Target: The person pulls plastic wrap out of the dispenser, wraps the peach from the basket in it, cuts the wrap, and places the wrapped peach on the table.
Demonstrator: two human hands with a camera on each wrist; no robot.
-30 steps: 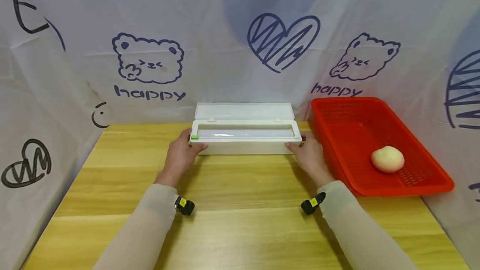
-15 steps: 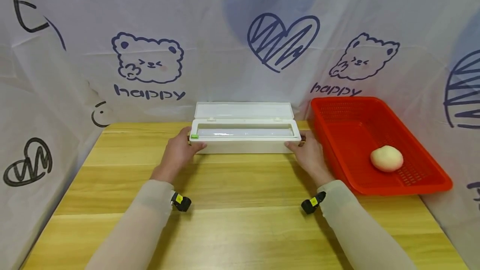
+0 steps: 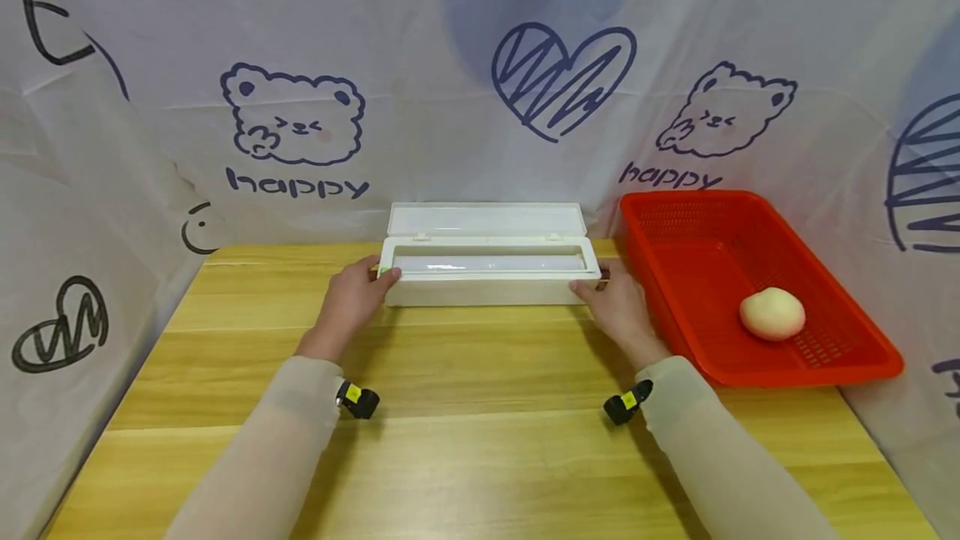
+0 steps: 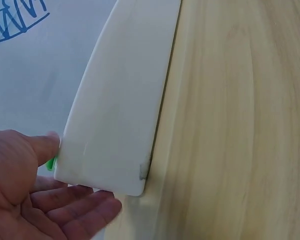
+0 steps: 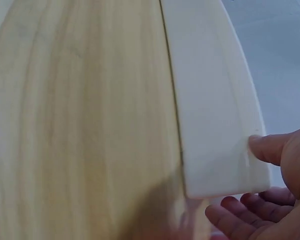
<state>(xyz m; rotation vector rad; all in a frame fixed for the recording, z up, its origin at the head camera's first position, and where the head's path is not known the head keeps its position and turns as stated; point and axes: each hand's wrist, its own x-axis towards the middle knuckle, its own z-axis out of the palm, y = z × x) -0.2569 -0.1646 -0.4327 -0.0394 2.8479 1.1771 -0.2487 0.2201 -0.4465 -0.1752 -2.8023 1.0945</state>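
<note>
A long white cling film dispenser [image 3: 491, 292] stands at the back of the table, its hinged lid [image 3: 486, 219] raised behind it. Inside lies a pale, shiny roll [image 3: 487, 262]. My left hand [image 3: 351, 300] is at the dispenser's left end, thumb on the top front corner over a small green slider [image 4: 51, 163], with the other fingers along the end face. At the opposite end, my right hand [image 3: 619, 307] holds the dispenser with its thumb on the front face. Its other fingers sit around the end, as the right wrist view shows.
To the right, a red plastic basket [image 3: 693, 307] stands close beside my right hand and holds one peach [image 3: 772, 313]. The wooden table [image 3: 480, 440] ends at a printed cloth backdrop [image 3: 435, 65] behind the dispenser.
My left thumb has gone from the dispenser's front face up onto the corner, covering most of the green slider. The left wrist has shifted slightly left. My right hand keeps its place.
</note>
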